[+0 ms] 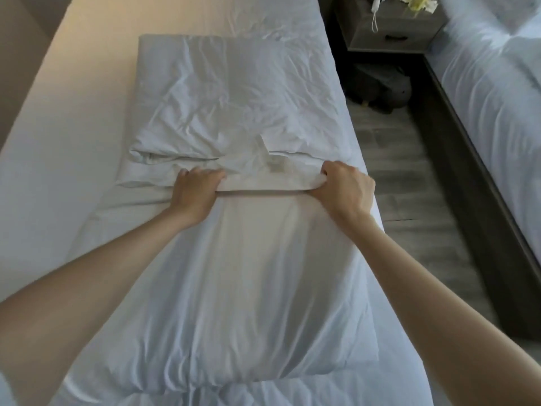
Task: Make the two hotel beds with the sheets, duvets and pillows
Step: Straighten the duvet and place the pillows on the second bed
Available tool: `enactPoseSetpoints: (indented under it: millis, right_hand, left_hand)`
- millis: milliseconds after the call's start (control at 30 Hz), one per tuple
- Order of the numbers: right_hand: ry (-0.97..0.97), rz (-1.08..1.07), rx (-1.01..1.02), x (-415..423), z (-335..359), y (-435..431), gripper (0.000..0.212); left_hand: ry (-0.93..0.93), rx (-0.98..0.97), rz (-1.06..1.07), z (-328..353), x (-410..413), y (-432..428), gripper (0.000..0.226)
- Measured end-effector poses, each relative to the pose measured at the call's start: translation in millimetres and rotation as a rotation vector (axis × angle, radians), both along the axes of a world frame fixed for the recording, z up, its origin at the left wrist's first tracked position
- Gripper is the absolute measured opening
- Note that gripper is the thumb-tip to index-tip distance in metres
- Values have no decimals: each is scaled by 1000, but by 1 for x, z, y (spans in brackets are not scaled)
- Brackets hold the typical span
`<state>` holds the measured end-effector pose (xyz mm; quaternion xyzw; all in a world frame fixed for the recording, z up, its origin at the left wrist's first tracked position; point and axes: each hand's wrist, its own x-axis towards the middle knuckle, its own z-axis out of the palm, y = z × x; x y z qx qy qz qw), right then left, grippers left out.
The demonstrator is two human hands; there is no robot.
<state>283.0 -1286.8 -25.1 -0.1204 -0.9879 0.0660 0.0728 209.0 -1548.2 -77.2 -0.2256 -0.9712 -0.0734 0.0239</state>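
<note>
A white pillow [257, 259] lies lengthwise on the near bed [58, 159], partly inside its pillowcase. My left hand [196, 190] grips the open edge of the pillowcase [263, 183] on the left, and my right hand [347, 189] grips the same edge on the right, with the fabric stretched taut between them. Beyond the hands lies a second white pillow [234, 92], crumpled, touching the first. The bed's white sheet shows on the left and at the head.
A grey nightstand [392, 33] stands at the top right with a white cord and yellow-white items on it. A dark bag [377, 86] lies on the wooden floor [409, 177] between the beds. The second bed [491, 83], with white bedding, runs along the right edge.
</note>
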Motion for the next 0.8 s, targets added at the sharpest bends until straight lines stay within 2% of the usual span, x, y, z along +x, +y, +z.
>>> enactPoseSetpoints:
  millis: [133,233,333,400,467,633,733,800]
  right_hand:
    - [51,41,-127,-49,-14,13,21]
    - [-39,-14,-351,-44,-42,24,50]
    - [-72,-272,-523,2,-71,30,72]
    - [-272,-503,-704,38,-95,27,88]
    - [-417,-567,-829,60,-113,22,102]
    - [-344,-526,-858,52,-121,20,71]
    - [-139,-529,-880,53,-110,23,55]
    - [5,-579,-764,50,-91,30,57]
  left_hand:
    - [-49,8,207,5,-38,16,31]
    - [-140,-28,384,-14,-47,22,28]
    - [-212,-40,468,-41,-46,20,28]
    - [-235,0,509,-51,-45,20,29]
    - [-239,9,511,-56,-48,24,29]
    - [-236,107,519,-56,-48,32,21]
    - [-218,204,529,-43,-48,35,20]
    - [-148,245,539,-27,-56,37,25]
